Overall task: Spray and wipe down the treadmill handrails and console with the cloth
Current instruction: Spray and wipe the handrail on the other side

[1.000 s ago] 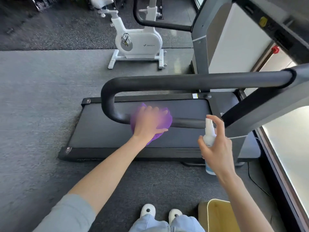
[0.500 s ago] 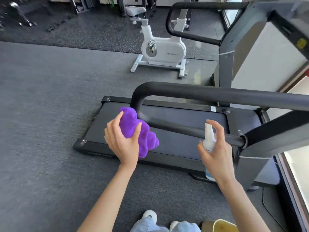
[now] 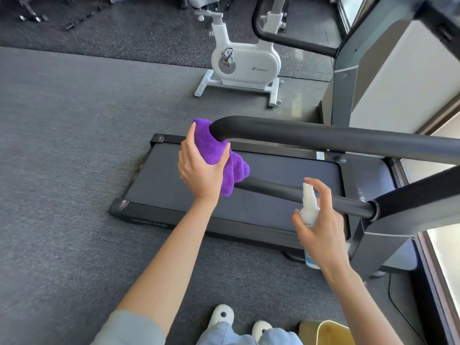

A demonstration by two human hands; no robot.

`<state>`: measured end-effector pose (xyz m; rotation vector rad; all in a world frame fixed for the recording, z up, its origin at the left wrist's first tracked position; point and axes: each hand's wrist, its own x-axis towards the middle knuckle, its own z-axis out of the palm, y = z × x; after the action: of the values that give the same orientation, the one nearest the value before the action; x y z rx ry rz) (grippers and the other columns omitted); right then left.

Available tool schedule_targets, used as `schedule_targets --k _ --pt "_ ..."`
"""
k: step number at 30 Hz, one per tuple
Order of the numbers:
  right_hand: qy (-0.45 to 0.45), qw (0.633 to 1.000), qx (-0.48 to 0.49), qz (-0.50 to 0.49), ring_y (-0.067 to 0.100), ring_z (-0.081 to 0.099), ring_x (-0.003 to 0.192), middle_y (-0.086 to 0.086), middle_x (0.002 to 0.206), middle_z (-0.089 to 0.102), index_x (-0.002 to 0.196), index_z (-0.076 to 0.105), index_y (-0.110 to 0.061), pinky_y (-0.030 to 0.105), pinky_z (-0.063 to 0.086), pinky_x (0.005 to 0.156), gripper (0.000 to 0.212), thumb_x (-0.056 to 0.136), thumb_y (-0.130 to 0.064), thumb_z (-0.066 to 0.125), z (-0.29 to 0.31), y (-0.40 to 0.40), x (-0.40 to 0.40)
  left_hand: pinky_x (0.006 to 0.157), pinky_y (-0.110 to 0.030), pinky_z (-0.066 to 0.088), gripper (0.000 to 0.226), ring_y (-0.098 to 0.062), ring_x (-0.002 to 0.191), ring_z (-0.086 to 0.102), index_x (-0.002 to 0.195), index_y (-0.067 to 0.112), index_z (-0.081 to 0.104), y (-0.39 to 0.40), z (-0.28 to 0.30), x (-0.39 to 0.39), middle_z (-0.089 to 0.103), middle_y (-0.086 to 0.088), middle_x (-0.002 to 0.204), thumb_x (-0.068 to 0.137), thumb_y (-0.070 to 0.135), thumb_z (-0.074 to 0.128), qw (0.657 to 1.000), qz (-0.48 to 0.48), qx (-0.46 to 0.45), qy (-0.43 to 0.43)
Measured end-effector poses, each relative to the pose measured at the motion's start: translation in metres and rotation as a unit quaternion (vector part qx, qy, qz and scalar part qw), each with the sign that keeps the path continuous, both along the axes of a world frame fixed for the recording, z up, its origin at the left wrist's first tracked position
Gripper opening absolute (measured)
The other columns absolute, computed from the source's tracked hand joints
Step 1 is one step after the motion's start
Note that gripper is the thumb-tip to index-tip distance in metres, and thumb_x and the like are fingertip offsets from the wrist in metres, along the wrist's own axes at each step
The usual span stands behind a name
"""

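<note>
While the left hand (image 3: 202, 168) grips the purple cloth (image 3: 219, 155) against the curved end of the black handrail (image 3: 323, 138), the right hand (image 3: 321, 227) holds a white spray bottle (image 3: 308, 207) upright, forefinger over its nozzle, beside the lower rail above the treadmill (image 3: 261, 185) deck.

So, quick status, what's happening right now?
Left hand grips purple cloth on handrail bend. Right hand holds spray bottle. Nothing in the way.
</note>
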<state>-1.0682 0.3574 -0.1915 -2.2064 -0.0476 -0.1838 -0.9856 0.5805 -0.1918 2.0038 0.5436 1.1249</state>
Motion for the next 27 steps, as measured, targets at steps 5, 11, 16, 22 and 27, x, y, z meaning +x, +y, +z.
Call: schedule_targets --k 5,11,16,22,27 --pt "-0.013 1.0 0.003 -0.008 0.012 0.049 0.052 -0.01 0.065 0.052 0.132 0.041 -0.045 0.028 0.039 0.053 0.064 0.087 -0.005 0.064 0.004 0.0 0.001 0.093 -0.031 0.046 0.071 -0.012 0.114 0.057 0.135 0.03 0.047 -0.013 -0.027 -0.006 0.057 0.019 0.126 0.073 0.045 0.078 0.983 0.027 -0.181 0.023" --pt "-0.018 1.0 0.006 -0.018 0.016 0.051 0.053 -0.007 0.067 0.054 0.133 0.04 -0.045 0.032 0.045 0.053 0.065 0.088 -0.005 0.066 0.005 -0.012 -0.006 0.101 -0.033 0.04 0.079 -0.012 0.123 0.048 0.14 0.022 0.044 -0.017 -0.028 -0.014 0.052 0.01 0.131 0.074 0.046 0.078 0.989 0.031 -0.143 -0.015" --pt "0.003 1.0 -0.012 -0.022 0.02 0.054 0.055 -0.005 0.071 0.056 0.134 0.038 -0.045 0.041 0.053 0.055 0.066 0.09 -0.005 0.066 0.002 -0.017 -0.002 0.097 -0.022 0.033 0.086 -0.012 0.116 0.051 0.14 0.02 0.045 -0.016 -0.005 0.01 0.055 0.008 0.13 0.068 0.049 0.081 0.997 0.049 -0.022 -0.049" --pt "0.005 1.0 -0.017 -0.017 0.015 0.053 0.054 -0.008 0.067 0.053 0.134 0.039 -0.044 0.04 0.052 0.052 0.065 0.09 -0.006 0.067 -0.004 -0.015 0.005 0.09 -0.009 0.033 0.08 -0.004 0.118 0.051 0.137 0.028 0.045 -0.017 -0.036 0.007 0.046 0.03 0.125 0.067 0.04 0.082 0.98 0.064 -0.191 -0.009" --pt "-0.007 1.0 -0.014 -0.024 0.008 0.055 0.063 -0.009 0.065 0.051 0.135 0.041 -0.04 0.027 0.043 0.05 0.063 0.088 -0.006 0.067 -0.003 -0.023 0.001 0.09 -0.012 0.034 0.085 -0.008 0.116 0.053 0.139 0.032 0.04 -0.021 -0.042 0.003 0.055 0.016 0.135 0.065 0.048 0.08 0.973 0.061 -0.221 0.011"
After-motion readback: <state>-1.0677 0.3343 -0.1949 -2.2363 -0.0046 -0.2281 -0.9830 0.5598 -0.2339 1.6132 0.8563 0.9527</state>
